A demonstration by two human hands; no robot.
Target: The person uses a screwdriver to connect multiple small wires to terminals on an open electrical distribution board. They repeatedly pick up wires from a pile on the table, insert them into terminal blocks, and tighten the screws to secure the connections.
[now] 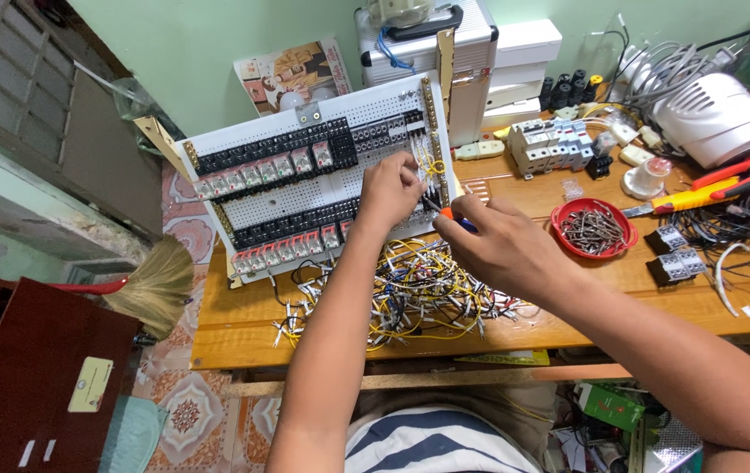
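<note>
- Left hand (390, 188): rests on the lower right part of the perforated relay panel (305, 188); its fingers (412, 168) are curled shut against the panel face, pinching at the wiring near the terminal strip. What exactly they pinch cannot be told.
- Right hand (502, 245): at 4 o'clock from the left hand, just beside it; its fingers are closed around a small screwdriver (452, 215) with an orange-and-blue handle.
- Screwdriver: its dark tip points toward 10 o'clock, passing just under the left hand's fingers and meeting the panel's right edge; only a short part of the handle shows beyond the right hand's fingers.
- Relay panel: a white board leaning tilted on the wooden bench (244, 315), carrying rows of black sockets and clear relays; it lies at 12 o'clock from both hands.
- Loose wires (410, 298): a heap of short white and yellow leads on the bench, at 6 o'clock from the hands, directly beneath the right wrist.
- Red bowl (594, 229): holds small metal parts, at 3 o'clock from the right hand, well apart.
- Grey circuit breakers (550, 144): grouped at 1 o'clock from the hands.
- Red-handled pliers (734, 175): on the bench at 2 o'clock, beyond the bowl.
- Broom (152, 285): beside the bench's left end, at 9 o'clock.
</note>
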